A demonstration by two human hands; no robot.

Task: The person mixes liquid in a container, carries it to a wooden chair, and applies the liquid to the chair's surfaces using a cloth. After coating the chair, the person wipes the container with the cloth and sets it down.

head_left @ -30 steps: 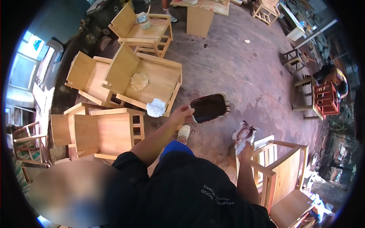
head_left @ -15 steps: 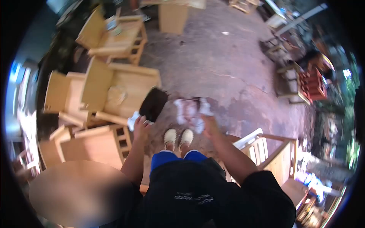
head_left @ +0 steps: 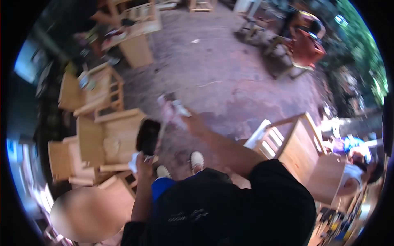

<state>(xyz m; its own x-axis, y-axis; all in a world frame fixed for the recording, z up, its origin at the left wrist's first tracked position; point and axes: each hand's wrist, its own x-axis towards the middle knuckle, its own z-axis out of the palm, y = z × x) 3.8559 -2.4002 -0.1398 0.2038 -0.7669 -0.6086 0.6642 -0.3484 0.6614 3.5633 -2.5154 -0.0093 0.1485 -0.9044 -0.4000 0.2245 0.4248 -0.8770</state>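
My left hand (head_left: 143, 164) is closed at the lower end of a dark, flat, rounded object (head_left: 148, 137), with a bit of white cloth (head_left: 133, 162) beside the fingers. Stretched out in front of me, my right hand (head_left: 191, 120) grips a pinkish-white cloth (head_left: 169, 108), blurred by motion, that hangs over the floor. Wooden chair (head_left: 111, 139) stands just left of the dark object. What exactly the dark object is I cannot tell.
More unfinished wooden chairs (head_left: 92, 90) stand on the left. A wooden frame (head_left: 299, 151) is at my right, with a person (head_left: 352, 180) beyond it. A red chair (head_left: 305, 49) is at the back right. Another person's arm (head_left: 102, 17) shows at the upper left.
The view has turned to the right. My right hand and the cloth have swung forward and left, away from my body. My feet have moved apart, and the dark object is more upright.
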